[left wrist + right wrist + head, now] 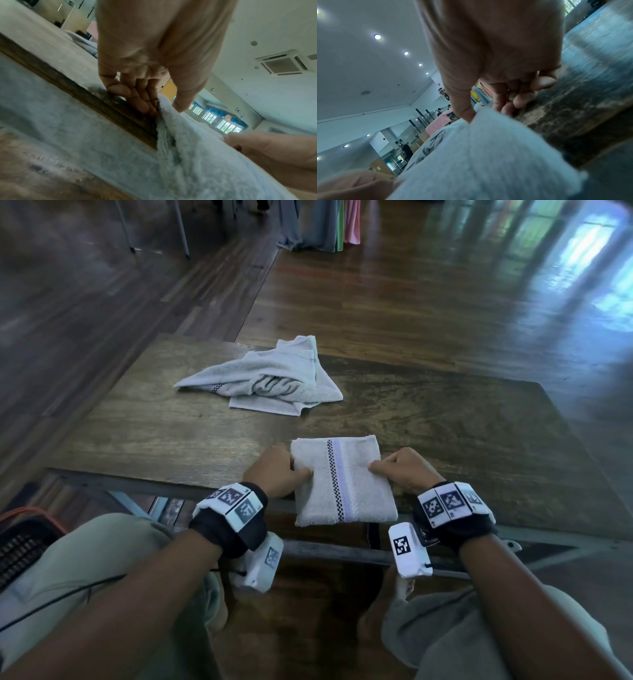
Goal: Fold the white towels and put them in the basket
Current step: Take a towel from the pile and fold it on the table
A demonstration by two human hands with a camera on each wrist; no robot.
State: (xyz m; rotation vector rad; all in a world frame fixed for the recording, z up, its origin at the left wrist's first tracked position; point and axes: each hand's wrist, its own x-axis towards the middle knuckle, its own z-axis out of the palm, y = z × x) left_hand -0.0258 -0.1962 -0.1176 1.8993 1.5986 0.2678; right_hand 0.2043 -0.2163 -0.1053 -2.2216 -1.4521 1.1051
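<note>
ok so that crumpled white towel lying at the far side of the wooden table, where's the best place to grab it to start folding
Probably by the flat hemmed corner of the crumpled white towel, coming from the near side, above. That edge lies spread on the wooden table facing the person, while the middle is bunched into twisted folds. Both hands now grip the folded striped towel.

Left hand point(279, 472) and right hand point(402, 470) each pinch, thumb on top, fingers apparently curled beneath.
</note>
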